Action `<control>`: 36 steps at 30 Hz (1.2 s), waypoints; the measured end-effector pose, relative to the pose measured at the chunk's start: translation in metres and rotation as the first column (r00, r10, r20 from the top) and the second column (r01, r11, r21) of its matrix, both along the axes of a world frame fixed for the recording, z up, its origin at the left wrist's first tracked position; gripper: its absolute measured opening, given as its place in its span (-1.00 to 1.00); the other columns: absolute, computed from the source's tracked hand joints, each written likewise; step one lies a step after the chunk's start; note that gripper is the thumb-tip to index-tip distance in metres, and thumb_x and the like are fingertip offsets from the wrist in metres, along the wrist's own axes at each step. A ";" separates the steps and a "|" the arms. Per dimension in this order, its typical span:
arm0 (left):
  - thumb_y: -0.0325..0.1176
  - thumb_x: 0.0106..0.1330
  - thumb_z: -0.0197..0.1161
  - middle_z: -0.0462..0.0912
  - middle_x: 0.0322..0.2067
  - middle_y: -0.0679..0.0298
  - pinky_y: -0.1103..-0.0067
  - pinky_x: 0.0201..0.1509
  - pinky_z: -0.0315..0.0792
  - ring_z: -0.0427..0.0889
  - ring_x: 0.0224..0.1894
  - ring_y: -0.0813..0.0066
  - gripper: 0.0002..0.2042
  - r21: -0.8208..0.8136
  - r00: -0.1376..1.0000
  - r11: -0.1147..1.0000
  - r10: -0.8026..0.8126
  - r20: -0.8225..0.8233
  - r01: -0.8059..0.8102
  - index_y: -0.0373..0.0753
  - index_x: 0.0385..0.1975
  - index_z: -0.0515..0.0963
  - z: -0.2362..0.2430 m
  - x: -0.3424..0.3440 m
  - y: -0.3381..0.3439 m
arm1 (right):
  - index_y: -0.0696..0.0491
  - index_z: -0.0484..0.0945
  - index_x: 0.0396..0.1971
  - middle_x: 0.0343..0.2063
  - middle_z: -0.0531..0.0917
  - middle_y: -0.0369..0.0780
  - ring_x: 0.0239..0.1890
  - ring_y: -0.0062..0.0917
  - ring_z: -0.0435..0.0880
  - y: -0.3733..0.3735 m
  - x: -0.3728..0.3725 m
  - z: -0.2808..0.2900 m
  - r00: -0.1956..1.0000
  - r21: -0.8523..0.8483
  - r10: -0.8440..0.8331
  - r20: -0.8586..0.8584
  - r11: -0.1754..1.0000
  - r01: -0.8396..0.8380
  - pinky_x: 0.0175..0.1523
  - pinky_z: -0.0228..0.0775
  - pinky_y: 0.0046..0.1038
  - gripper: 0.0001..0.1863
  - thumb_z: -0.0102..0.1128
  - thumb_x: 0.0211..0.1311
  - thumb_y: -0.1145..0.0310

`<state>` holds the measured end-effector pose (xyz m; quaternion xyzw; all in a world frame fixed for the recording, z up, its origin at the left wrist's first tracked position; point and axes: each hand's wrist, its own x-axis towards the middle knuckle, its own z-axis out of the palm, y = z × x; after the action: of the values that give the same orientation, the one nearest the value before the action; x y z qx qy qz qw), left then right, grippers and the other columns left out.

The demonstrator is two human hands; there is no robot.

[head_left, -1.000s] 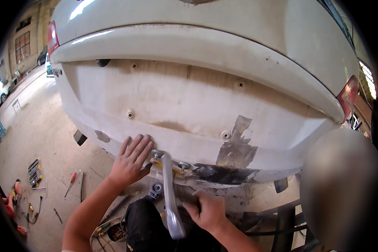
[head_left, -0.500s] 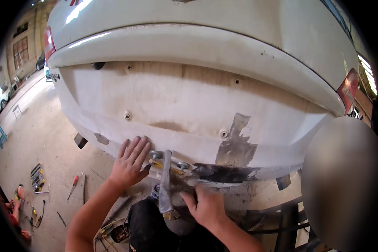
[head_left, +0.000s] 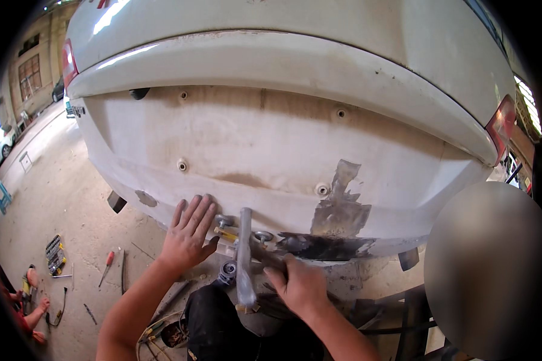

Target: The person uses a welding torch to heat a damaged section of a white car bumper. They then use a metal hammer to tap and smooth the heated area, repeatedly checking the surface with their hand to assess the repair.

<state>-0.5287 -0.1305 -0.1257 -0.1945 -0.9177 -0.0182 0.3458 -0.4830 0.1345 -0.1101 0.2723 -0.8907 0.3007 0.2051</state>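
Observation:
My left hand lies open on the lower edge of the white rear panel of a car, fingers spread upward. Right of it, two round metal discs sit on the panel with a yellow piece between. My right hand grips a hammer-like metal tool, whose long silver head stands upright in front of the discs; whether it touches them I cannot tell. Grey and black bare patches mark the panel to the right. My knees in dark trousers are below.
At left on the floor lie a socket set, a screwdriver and loose tools. Another person's hand is at the far left, near a blue stool. Dark metal framework and a blurred rounded shape fill the lower right.
The silver tool head has swung higher and more upright, shifting slightly right in my right hand. My left hand has stayed on the panel. The other person's hand has moved.

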 end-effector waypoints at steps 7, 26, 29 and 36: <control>-0.25 -0.10 0.35 0.20 0.28 0.07 0.18 0.37 0.01 0.16 0.34 0.15 -0.22 -0.008 1.000 1.000 0.018 0.024 -0.018 -0.30 0.22 0.25 0.000 0.001 0.001 | 0.06 0.46 -0.56 -0.73 0.51 -0.13 -0.64 -0.17 0.55 0.003 0.006 0.006 0.951 -0.099 0.270 -0.149 0.953 -0.286 -0.58 0.35 -0.28 -0.59 0.28 0.03 -0.02; -0.20 -0.02 0.31 0.18 0.29 0.07 0.18 0.39 -0.03 0.14 0.34 0.15 -0.25 -0.048 0.998 0.998 0.052 0.021 -0.051 -0.32 0.23 0.23 0.002 0.005 0.004 | 0.07 0.47 -0.54 -0.69 0.55 -0.12 -0.61 -0.18 0.57 0.000 0.000 0.000 0.998 -0.012 0.031 0.060 0.999 -0.030 -0.56 0.36 -0.25 -0.62 0.26 0.07 0.03; -0.21 -0.04 0.33 0.17 0.29 0.07 0.19 0.39 -0.03 0.13 0.35 0.17 -0.23 -0.019 0.997 0.999 0.036 0.076 -0.034 -0.32 0.23 0.22 0.003 0.008 0.002 | 0.07 0.47 -0.55 -0.71 0.53 -0.11 -0.62 -0.16 0.56 -0.003 -0.004 0.017 0.991 0.048 -0.078 0.108 0.996 0.074 -0.57 0.35 -0.24 -0.62 0.25 0.07 0.03; -0.22 -0.05 0.32 0.16 0.30 0.07 0.20 0.39 -0.02 0.12 0.35 0.17 -0.23 -0.052 0.997 0.997 0.054 0.062 -0.051 -0.32 0.24 0.21 0.003 0.011 0.003 | 0.07 0.45 -0.55 -0.73 0.50 -0.15 -0.64 -0.16 0.54 -0.007 -0.009 0.008 0.984 0.052 -0.118 0.132 0.992 0.112 -0.55 0.35 -0.25 -0.61 0.31 0.00 0.04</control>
<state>-0.5178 -0.1273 -0.1229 -0.1782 -0.9333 0.0081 0.3118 -0.4922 0.1276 -0.1016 0.2038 -0.9232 0.2864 0.1555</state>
